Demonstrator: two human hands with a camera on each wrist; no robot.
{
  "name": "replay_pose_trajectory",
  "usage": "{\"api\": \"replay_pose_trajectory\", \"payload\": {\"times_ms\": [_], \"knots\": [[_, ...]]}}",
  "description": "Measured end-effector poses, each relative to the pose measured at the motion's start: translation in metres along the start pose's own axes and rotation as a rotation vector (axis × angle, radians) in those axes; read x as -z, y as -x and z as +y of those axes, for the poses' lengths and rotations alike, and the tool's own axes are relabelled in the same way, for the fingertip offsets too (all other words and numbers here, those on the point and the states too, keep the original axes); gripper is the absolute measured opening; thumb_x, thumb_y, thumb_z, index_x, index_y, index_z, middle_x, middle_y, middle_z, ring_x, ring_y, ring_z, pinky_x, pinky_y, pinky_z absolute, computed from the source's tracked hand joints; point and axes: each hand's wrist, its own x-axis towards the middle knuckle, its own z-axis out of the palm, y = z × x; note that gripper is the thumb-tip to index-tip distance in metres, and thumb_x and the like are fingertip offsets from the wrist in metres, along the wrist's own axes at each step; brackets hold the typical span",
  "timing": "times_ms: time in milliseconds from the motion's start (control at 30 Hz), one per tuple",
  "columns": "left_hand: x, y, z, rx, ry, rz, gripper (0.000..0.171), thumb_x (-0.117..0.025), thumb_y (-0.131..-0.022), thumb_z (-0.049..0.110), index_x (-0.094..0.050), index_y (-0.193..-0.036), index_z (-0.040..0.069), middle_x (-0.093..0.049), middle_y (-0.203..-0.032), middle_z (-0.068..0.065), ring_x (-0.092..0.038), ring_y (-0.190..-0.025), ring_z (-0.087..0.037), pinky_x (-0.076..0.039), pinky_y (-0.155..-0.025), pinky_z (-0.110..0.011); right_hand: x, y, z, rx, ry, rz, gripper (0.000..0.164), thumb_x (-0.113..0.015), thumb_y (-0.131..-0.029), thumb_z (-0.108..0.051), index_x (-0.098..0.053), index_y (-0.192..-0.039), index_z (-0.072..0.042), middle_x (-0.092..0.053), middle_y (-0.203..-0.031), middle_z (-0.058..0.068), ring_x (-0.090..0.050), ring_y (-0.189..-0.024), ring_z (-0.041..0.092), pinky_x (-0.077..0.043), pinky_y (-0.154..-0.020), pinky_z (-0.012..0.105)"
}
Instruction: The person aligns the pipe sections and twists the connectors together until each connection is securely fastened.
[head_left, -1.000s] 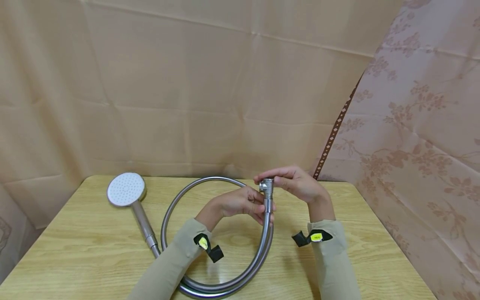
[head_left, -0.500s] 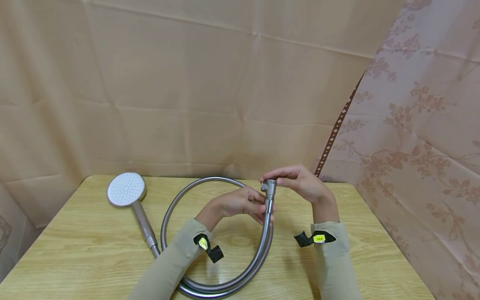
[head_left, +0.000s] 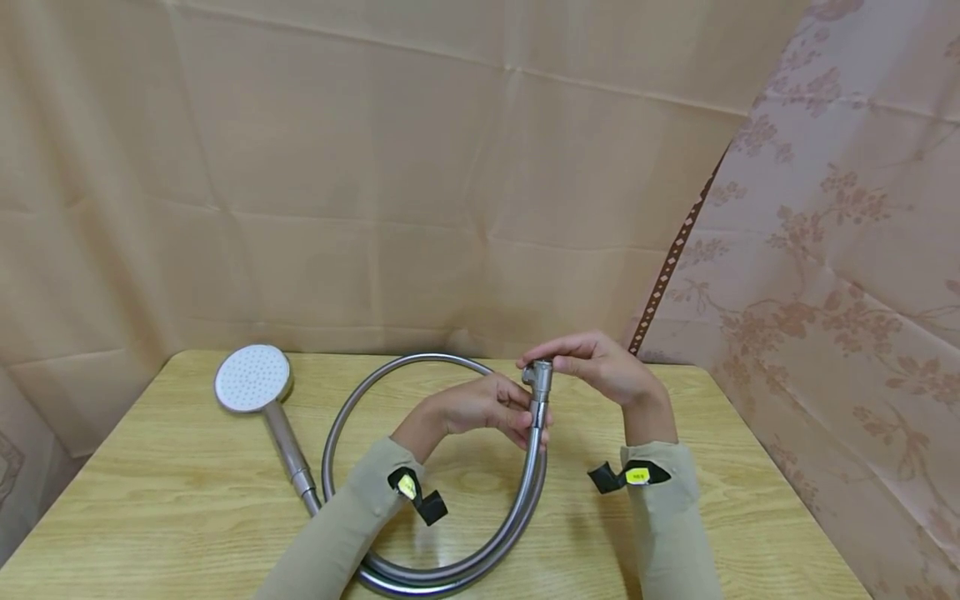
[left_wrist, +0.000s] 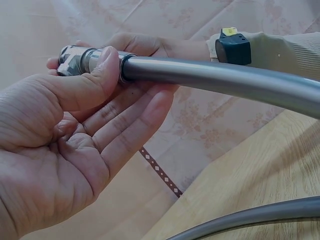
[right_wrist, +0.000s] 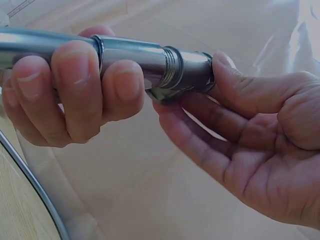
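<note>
A grey metal shower hose [head_left: 525, 492] lies in a loop on the wooden table [head_left: 750, 517], joined to a white-faced shower head [head_left: 251, 379] at the back left. The hose's free end is raised upright. My left hand [head_left: 491, 407] grips that end just under the fitting, thumb on the ferrule [left_wrist: 107, 62] and fingers wrapped round the hose [right_wrist: 75, 90]. My right hand [head_left: 588, 360] pinches the metal nut [head_left: 537, 372] at the tip between thumb and fingers [right_wrist: 200, 72].
A beige creased sheet [head_left: 375, 167] hangs behind the table, and a floral curtain [head_left: 840, 250] closes the right side. The shower head's handle [head_left: 288, 454] runs toward the front left. Bare tabletop lies to the right of the loop.
My right hand has shifted slightly to the right on the nut, and the nut end tilts a little. My left hand keeps its grip in the same place.
</note>
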Motion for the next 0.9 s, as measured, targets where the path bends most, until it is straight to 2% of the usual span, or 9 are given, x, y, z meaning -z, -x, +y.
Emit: {"api": "replay_pose_trajectory", "payload": {"times_ms": [133, 300, 433, 567, 800, 900], "knots": [[0.0006, 0.0004, -0.0007, -0.007, -0.006, 0.013, 0.065, -0.070, -0.092, 0.030, -0.053, -0.126, -0.023, -0.076, -0.101, -0.002, -0.074, -0.101, -0.021, -0.060, -0.094, -0.043, -0.0001, 0.0005, -0.0015, -0.036, 0.017, 0.046, 0.029, -0.051, -0.103, 0.003, -0.071, -0.124, -0.002, -0.075, -0.120, 0.001, -0.070, -0.114, 0.015, -0.054, -0.100, 0.030], [0.0004, 0.0006, -0.0013, -0.016, -0.001, 0.024, 0.054, -0.067, -0.098, 0.021, -0.053, -0.126, -0.022, -0.077, -0.102, -0.004, -0.073, -0.104, -0.029, -0.060, -0.093, -0.043, 0.0000, 0.0016, -0.0031, -0.056, 0.043, 0.083, 0.027, -0.053, -0.103, 0.002, -0.072, -0.122, -0.004, -0.076, -0.117, -0.001, -0.070, -0.110, 0.014, -0.054, -0.099, 0.031], [0.0006, 0.0001, -0.0019, -0.037, 0.007, 0.025, 0.048, -0.064, -0.101, 0.017, -0.054, -0.126, -0.022, -0.077, -0.102, -0.005, -0.074, -0.101, -0.025, -0.061, -0.092, -0.043, -0.0011, 0.0024, -0.0060, -0.092, 0.057, 0.127, 0.025, -0.057, -0.102, -0.001, -0.074, -0.119, -0.009, -0.077, -0.113, -0.002, -0.070, -0.107, 0.014, -0.055, -0.097, 0.031], [0.0016, -0.0003, -0.0027, -0.051, 0.020, 0.026, 0.049, -0.066, -0.100, 0.023, -0.057, -0.124, -0.019, -0.077, -0.101, -0.003, -0.075, -0.097, -0.021, -0.061, -0.090, -0.042, -0.0019, 0.0028, -0.0078, -0.122, 0.069, 0.157, 0.024, -0.059, -0.101, -0.002, -0.074, -0.117, -0.011, -0.077, -0.112, -0.002, -0.070, -0.105, 0.014, -0.055, -0.096, 0.032], [0.0023, -0.0018, -0.0030, -0.051, 0.020, 0.018, 0.045, -0.071, -0.093, 0.035, -0.062, -0.115, -0.003, -0.077, -0.102, -0.004, -0.075, -0.097, -0.020, -0.062, -0.088, -0.039, 0.0004, 0.0032, -0.0079, -0.079, 0.082, 0.124, 0.024, -0.055, -0.103, -0.001, -0.070, -0.122, 0.002, -0.076, -0.115, -0.001, -0.070, -0.108, 0.014, -0.055, -0.097, 0.031], [0.0023, -0.0024, -0.0025, -0.049, 0.023, 0.008, 0.047, -0.073, -0.090, 0.039, -0.062, -0.113, 0.000, -0.077, -0.101, -0.004, -0.075, -0.097, -0.019, -0.062, -0.087, -0.038, 0.0006, 0.0029, -0.0081, -0.078, 0.080, 0.119, 0.024, -0.054, -0.103, 0.000, -0.070, -0.121, 0.001, -0.076, -0.115, -0.001, -0.070, -0.108, 0.014, -0.055, -0.097, 0.031]]}}
